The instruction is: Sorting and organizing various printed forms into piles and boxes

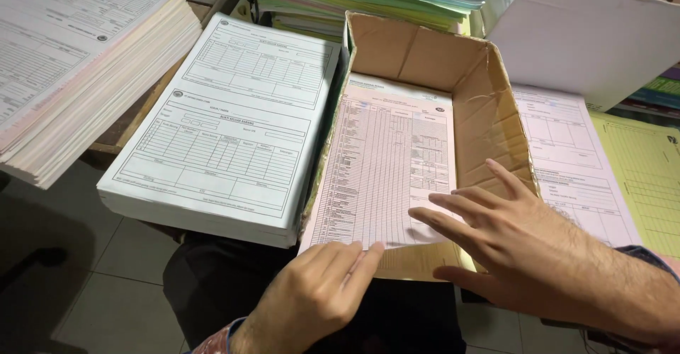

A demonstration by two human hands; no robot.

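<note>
Seating pink form sheet [386,163] in cardboard box [489,106]: left hand [312,294] pinches its near edge, right hand [510,244] lies open, flat on near-right corner; next likely needs squaring against box walls.

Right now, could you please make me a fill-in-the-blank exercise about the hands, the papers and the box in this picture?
1. The pink form sheet lies inside a ____ box.
2. The left hand pinches the sheet's ____ edge.
3. The right hand rests with fingers ____ at the sheet's near right corner.
4. Left of the box sits a thick stack of ____ forms.

Missing words: cardboard; near; spread; white
</note>
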